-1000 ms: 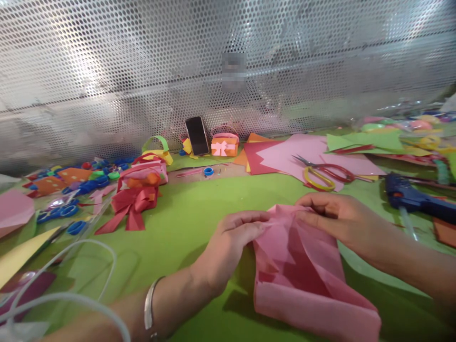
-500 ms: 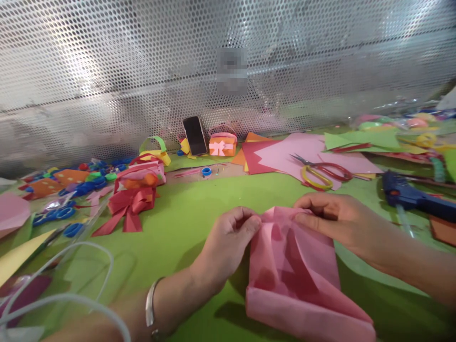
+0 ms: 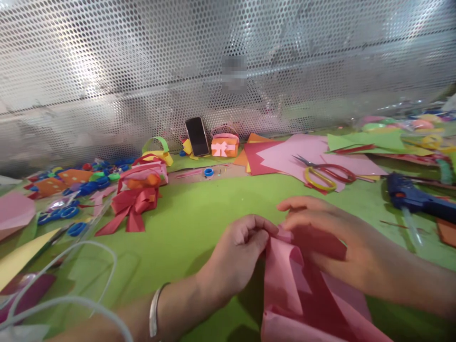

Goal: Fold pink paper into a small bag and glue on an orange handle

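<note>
A folded pink paper box (image 3: 285, 275) lies near the front, its lower part running out of view. My left hand (image 3: 242, 249) pinches the box's far left corner between thumb and fingers. Above the far right part of the paper is my right hand (image 3: 331, 232), its fingers stretched out and apart. The thumb is partly behind the fold, so whether it touches the paper I cannot tell. A silver bracelet (image 3: 154, 311) circles my left wrist.
Scissors (image 3: 320, 173) lie on pink paper sheets (image 3: 295, 147) behind the hands. A blue glue gun (image 3: 409, 197) rests at the right. Red bows (image 3: 131, 206) and a white cable (image 3: 110, 266) are on the left. A phone (image 3: 197, 137) leans at the back beside an orange paper basket (image 3: 225, 146).
My right hand has let go of the far edge and spread its fingers. The pink paper box has shifted nearer and to the right, its far corner folded in by my left hand.
</note>
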A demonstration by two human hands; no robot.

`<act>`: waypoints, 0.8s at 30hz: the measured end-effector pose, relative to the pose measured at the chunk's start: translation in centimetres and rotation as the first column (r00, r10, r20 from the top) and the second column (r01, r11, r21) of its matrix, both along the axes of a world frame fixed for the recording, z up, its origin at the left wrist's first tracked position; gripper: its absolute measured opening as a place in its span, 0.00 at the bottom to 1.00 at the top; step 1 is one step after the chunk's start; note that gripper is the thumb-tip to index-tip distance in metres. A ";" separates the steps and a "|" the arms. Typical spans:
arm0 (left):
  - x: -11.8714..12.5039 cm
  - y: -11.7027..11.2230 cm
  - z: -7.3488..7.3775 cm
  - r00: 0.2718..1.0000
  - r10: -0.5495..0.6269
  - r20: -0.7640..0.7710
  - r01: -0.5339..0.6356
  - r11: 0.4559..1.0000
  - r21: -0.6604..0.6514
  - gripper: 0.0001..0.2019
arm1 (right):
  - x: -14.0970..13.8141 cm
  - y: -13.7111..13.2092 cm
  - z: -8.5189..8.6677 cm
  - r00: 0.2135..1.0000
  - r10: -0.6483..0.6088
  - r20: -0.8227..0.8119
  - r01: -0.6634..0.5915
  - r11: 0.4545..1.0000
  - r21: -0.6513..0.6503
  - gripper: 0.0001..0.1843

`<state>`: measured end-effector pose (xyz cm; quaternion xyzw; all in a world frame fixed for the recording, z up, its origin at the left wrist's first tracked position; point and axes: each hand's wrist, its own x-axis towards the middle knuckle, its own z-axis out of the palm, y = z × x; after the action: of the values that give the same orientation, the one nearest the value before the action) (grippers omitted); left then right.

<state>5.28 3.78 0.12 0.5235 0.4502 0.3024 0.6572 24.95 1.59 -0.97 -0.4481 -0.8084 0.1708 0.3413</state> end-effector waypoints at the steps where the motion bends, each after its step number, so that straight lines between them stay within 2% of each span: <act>1: 0.0 -0.1 -0.1 1.000 -0.003 0.002 0.003 1.000 -0.011 0.05 | -0.1 -0.3 0.0 1.000 0.029 0.007 -0.029 1.000 -0.011 0.11; 4: 0.0 -0.2 -0.3 1.000 -0.001 0.014 0.001 1.000 -0.023 0.02 | -0.5 -1.0 -0.1 1.000 0.006 0.024 -0.004 0.995 -0.099 0.18; 6: 0.0 -0.2 -0.3 1.000 -0.003 0.022 0.004 1.000 -0.023 0.02 | -0.7 -1.2 -0.2 0.999 -0.012 0.044 0.016 0.996 -0.086 0.17; 8: 0.0 -0.2 -0.2 1.000 -0.001 0.028 0.001 1.000 -0.022 0.02 | -0.7 -1.2 -0.4 0.998 -0.022 0.052 0.023 1.000 -0.016 0.10; 13: 0.3 -0.3 0.4 0.998 -0.022 0.054 0.026 0.997 -0.075 0.05 | -0.2 -1.0 -0.1 0.995 -0.073 0.065 0.063 0.987 0.146 0.11; 15: 0.4 -0.5 0.5 0.994 -0.059 0.087 0.067 0.993 -0.098 0.06 | 0.1 -0.8 0.2 0.993 -0.052 0.102 0.024 0.966 0.257 0.12; 18: 0.4 -0.7 0.4 0.990 -0.067 0.128 0.085 0.987 -0.137 0.06 | 0.4 -0.5 0.7 0.981 0.037 0.190 -0.108 0.917 0.383 0.16; 21: 0.4 -0.8 0.2 0.983 -0.018 0.184 0.043 0.990 -0.131 0.07 | 0.2 -0.4 0.7 0.984 0.087 0.155 -0.138 0.923 0.359 0.20; 24: 0.3 -0.7 0.0 0.980 0.006 0.199 0.019 0.992 -0.123 0.08 | -0.1 -0.4 0.2 0.997 0.031 0.069 -0.049 0.964 0.262 0.21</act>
<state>5.61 3.10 0.13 0.4501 0.3986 0.3224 0.7312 24.89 1.21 -0.75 -0.3877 -0.8434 0.0542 0.3679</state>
